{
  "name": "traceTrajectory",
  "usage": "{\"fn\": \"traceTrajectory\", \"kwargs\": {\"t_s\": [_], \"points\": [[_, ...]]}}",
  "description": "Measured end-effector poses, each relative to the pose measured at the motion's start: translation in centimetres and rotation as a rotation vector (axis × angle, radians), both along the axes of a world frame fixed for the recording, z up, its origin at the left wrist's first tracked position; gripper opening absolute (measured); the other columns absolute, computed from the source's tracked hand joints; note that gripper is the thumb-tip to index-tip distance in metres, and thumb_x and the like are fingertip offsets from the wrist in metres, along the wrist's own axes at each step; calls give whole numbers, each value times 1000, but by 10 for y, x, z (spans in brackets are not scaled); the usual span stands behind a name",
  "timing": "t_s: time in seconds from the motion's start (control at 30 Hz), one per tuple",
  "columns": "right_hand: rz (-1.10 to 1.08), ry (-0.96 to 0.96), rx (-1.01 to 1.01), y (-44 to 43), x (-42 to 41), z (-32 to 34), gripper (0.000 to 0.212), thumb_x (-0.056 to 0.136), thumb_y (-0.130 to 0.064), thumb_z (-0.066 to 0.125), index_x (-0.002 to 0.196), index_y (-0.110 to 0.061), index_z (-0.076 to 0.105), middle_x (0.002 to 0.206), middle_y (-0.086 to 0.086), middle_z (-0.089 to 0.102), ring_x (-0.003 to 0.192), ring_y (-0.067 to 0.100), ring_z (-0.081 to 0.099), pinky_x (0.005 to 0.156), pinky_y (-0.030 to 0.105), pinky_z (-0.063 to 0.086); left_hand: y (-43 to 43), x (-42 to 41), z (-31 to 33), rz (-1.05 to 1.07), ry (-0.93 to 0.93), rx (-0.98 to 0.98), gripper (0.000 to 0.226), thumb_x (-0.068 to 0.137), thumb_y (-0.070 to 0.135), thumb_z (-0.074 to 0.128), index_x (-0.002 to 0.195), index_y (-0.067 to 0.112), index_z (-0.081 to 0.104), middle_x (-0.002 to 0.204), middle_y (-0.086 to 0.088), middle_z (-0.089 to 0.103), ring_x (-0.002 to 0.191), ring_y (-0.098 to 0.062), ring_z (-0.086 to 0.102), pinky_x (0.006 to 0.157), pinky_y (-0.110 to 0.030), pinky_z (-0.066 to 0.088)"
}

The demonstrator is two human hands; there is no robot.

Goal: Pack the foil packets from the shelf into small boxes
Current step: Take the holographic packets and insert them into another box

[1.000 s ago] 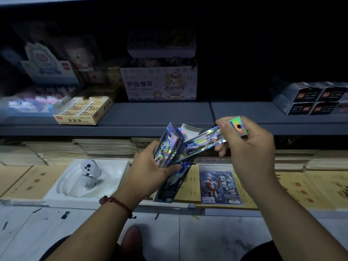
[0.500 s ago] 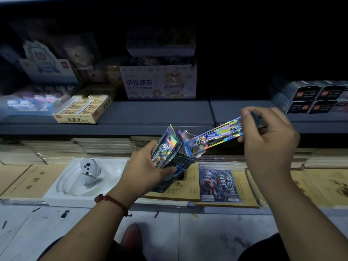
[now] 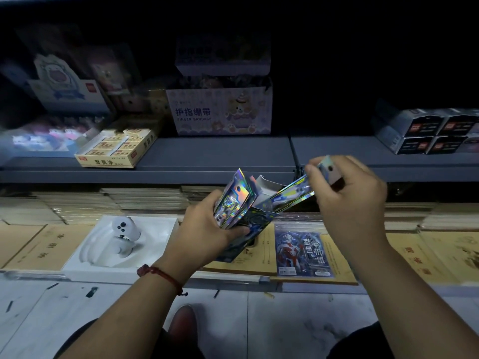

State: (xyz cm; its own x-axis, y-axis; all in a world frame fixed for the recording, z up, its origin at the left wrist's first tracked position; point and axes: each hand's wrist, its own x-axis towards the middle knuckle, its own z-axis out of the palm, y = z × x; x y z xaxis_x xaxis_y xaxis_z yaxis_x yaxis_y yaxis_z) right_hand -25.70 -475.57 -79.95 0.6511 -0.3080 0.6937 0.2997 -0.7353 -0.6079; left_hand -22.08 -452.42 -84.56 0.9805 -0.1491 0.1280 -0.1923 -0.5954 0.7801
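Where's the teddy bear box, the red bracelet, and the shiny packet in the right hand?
teddy bear box (image 3: 220, 112), head view, on its printed front.
red bracelet (image 3: 166, 276), head view, on the cord at the wrist.
shiny packet (image 3: 295, 188), head view, on its foil middle.

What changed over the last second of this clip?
The right hand, pinching one foil packet, swung out rightward, then back, tipping the packet's lower end toward the small box. The left hand kept its grip on the box and other packets.
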Motion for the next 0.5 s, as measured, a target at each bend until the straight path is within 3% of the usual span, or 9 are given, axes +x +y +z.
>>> {"fn": "traceTrajectory", "kwargs": {"t_s": [0.1,0.23,0.37,0.5], "points": [[102,320,48,9,0,-7,16,90,-32,76,96,-25,63,73,-5,66,59,9,59,56,26,46,-3,-1,1,-18,6,-12,55,66,34,95,110,30,62,96,19,74,85,3,68,80,-31,59],[132,334,120,12,3,-14,25,89,-28,78,99,-22,57,78,4,69,60,17,64,58,35,49,-5,-3,2,-33,1,-17,54,66,36,94,108,29,61,95,20,73,85,2,68,80,-31,58],[145,275,163,15,6,-19,35,87,-23,81,97,-16,48,65,3,57,53,14,49,53,26,39,-5,-4,1,-47,-11,-32,53,66,35,94,107,28,62,95,17,74,87,-4,70,80,-36,59],[179,246,196,16,6,-17,35,87,-22,80,99,-20,48,60,-1,55,51,9,49,53,16,38,-4,-5,2,-57,-18,-18,52,67,36,93,108,32,62,96,21,74,88,1,69,79,-29,59]]}}
